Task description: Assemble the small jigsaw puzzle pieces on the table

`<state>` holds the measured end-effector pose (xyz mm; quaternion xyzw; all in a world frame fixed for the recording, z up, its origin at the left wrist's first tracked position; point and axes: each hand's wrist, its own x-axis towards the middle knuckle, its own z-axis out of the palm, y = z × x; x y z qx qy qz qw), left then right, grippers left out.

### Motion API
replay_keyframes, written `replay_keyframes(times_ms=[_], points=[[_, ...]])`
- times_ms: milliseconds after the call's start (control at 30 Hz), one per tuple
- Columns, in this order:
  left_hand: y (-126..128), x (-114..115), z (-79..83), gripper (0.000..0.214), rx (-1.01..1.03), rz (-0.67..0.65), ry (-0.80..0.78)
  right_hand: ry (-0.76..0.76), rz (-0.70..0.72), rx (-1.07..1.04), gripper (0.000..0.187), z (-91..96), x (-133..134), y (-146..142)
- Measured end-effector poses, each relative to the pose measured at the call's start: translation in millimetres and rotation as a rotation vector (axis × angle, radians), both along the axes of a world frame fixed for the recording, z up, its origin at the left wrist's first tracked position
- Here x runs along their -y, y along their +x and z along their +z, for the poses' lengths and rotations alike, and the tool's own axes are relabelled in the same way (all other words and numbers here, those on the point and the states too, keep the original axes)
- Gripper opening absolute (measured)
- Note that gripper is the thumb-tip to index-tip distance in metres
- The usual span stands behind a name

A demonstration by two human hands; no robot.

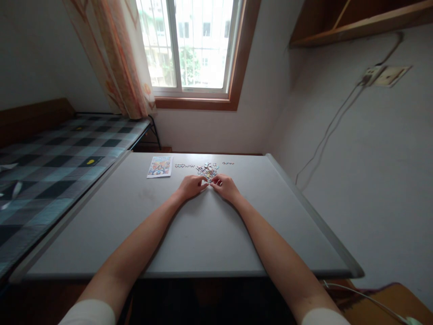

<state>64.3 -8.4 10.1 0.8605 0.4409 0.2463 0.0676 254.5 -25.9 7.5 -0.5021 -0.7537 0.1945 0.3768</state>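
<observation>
A heap of small, many-coloured jigsaw puzzle pieces lies near the far edge of the grey-white table. My left hand and my right hand meet at the near side of this heap, fingertips almost touching. Each hand is closed in a pinch, with tiny puzzle pieces at the fingertips, partly hidden by the fingers. Left of the heap is a row of puzzle pieces, and a shorter row lies to its right. A printed picture sheet rests flat at the far left.
The table has raised side edges. A bed with a checked cover stands along the left. Ahead are a window and a curtain. A cable hangs from a wall socket on the right.
</observation>
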Motion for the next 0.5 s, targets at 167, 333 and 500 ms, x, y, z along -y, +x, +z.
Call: replay_keyframes(times_ms=[167,333,500], points=[[0.1,0.9,-0.2,0.023,0.025,-0.007,0.006,0.01,0.008,0.011,0.005,-0.3,0.2,-0.1],[0.1,0.9,-0.2,0.023,0.038,-0.01,0.005,0.033,0.011,0.024,0.005,-0.4,0.1,0.1],[0.2,0.9,0.4,0.023,0.026,-0.014,0.005,0.018,0.005,0.019,0.006,0.3,0.6,-0.2]])
